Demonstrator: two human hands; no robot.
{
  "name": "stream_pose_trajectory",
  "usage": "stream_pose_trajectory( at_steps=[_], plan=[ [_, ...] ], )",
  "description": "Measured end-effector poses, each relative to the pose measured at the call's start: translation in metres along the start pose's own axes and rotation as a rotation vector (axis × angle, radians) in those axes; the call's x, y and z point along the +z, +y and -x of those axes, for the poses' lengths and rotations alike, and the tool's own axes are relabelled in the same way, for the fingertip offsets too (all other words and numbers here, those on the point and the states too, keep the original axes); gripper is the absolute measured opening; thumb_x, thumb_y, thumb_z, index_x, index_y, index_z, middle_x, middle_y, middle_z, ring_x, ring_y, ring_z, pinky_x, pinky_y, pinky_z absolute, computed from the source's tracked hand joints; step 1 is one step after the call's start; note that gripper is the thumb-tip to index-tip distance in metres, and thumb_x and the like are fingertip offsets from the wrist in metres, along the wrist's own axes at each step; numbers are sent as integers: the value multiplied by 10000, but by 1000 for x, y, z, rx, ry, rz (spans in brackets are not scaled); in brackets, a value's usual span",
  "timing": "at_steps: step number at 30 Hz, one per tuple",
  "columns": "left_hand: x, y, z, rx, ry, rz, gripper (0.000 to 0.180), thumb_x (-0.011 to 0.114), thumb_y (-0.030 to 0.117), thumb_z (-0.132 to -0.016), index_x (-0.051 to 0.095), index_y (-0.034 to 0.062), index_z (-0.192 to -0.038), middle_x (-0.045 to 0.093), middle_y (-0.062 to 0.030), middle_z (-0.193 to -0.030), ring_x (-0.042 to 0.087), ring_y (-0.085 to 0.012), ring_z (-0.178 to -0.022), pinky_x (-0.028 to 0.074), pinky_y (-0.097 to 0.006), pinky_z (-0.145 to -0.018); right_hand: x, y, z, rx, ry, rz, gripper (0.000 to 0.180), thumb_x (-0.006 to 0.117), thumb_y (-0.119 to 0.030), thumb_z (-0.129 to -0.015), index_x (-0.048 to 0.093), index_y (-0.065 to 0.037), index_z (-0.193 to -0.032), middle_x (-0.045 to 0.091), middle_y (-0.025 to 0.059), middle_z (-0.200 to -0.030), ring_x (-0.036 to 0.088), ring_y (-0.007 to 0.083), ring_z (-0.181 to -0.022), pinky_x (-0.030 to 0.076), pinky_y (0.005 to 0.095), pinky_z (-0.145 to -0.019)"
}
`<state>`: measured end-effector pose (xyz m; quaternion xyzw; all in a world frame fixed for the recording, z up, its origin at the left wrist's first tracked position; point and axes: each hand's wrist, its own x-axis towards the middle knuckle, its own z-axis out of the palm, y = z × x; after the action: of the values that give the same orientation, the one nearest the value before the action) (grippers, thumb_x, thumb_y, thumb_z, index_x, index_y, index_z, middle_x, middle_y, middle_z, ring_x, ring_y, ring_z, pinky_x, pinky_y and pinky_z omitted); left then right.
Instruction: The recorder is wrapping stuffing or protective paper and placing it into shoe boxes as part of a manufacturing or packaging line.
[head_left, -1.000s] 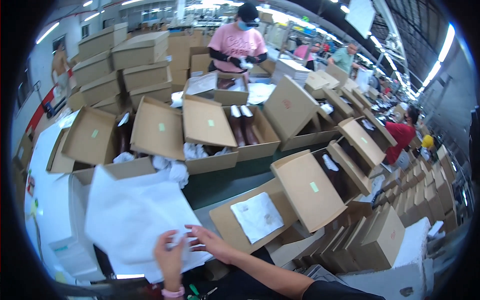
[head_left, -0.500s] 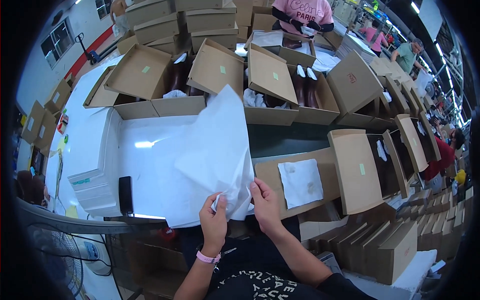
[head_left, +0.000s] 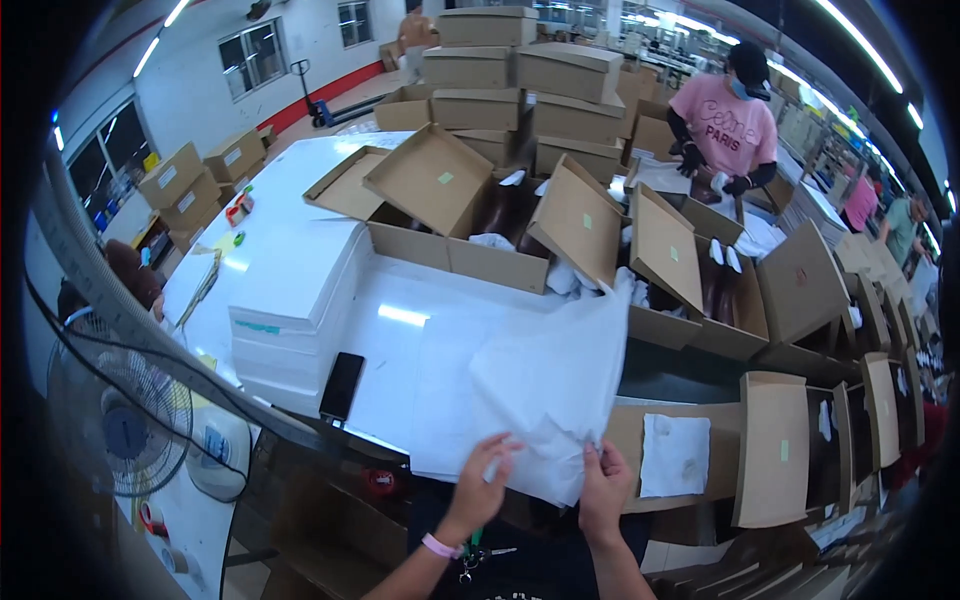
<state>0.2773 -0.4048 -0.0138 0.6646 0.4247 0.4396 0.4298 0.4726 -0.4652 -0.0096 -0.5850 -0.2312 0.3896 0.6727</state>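
A large sheet of white tissue paper (head_left: 545, 380) hangs rumpled over the table's near edge. My right hand (head_left: 606, 488) pinches its near right edge between thumb and fingers. Close to the paper's lower left part, my left hand (head_left: 482, 488) is raised with its fingers apart and slightly bent, holding nothing. Further white sheets (head_left: 440, 400) lie flat under and beside the tissue. To the right of my right hand, a white cloth-like square (head_left: 675, 455) with faint stains rests on a brown cardboard box (head_left: 722, 435).
A tall stack of white paper (head_left: 290, 320) stands at the left, beside a black phone (head_left: 343, 385). Beyond the sheets, open cardboard boxes (head_left: 500, 262) hold dark brown boots (head_left: 718, 290). A co-worker in a pink shirt (head_left: 725, 125) handles something white. A fan (head_left: 125, 430) stands lower left.
My view has swung left and up, so the scene sits further right and lower. My left hand has let go of the tissue paper and opened; my right hand keeps its pinch.
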Motion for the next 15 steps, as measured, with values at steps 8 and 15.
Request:
stream_pose_trajectory(
  at_steps=[8,15],
  plan=[
    [-212,-45,-224,359,760,-649,209,712,-7,-983,773,34,-1178,744,-179,-1204,671,-422,-1153,527,-515,-1039,-31,-35,-6,-32,81,-133,284,735,-84,-1083,703,54,-1329,791,120,-1192,747,174,-1030,597,316,-928],
    [-371,-137,-266,-29,833,-851,261,874,129,-900,861,62,-1152,767,-184,-1170,711,-400,-1132,563,-488,-1023,-43,-50,26,182,1,178,455,708,-187,-1135,637,85,-1493,743,183,-1390,719,268,-1203,583,394,-1016]
  ],
)
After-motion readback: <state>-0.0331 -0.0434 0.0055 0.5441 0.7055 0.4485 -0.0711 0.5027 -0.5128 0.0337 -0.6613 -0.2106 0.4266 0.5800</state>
